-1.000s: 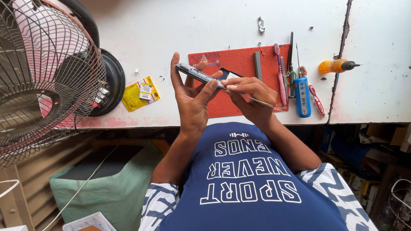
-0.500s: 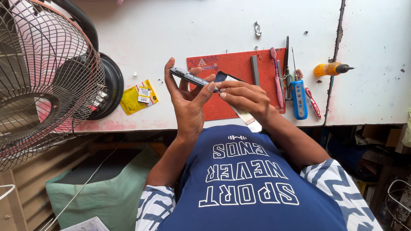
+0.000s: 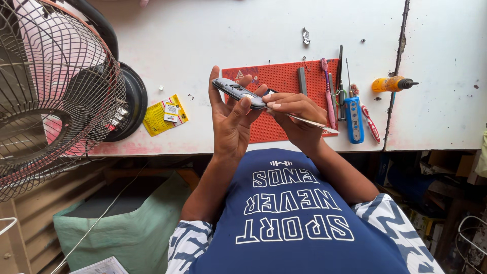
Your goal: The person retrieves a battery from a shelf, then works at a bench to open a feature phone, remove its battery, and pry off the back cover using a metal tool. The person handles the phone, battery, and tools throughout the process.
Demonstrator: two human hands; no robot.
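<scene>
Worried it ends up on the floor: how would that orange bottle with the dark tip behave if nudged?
The orange bottle lies on its side on the white table, so it would probably roll. It looks small and likely light. The table's front edge is fairly near.

A wire-caged fan [image 3: 50, 96] fills the left of the frame, standing on the white table [image 3: 213, 35]. A yellow packet [image 3: 165, 114] lies just right of its dark base. At centre lies a red mat [image 3: 284, 81]; on its right edge rest a pink toothbrush [image 3: 327, 91] and a blue tester [image 3: 353, 119]. An orange-handled screwdriver [image 3: 393, 83] lies at upper right.
</scene>
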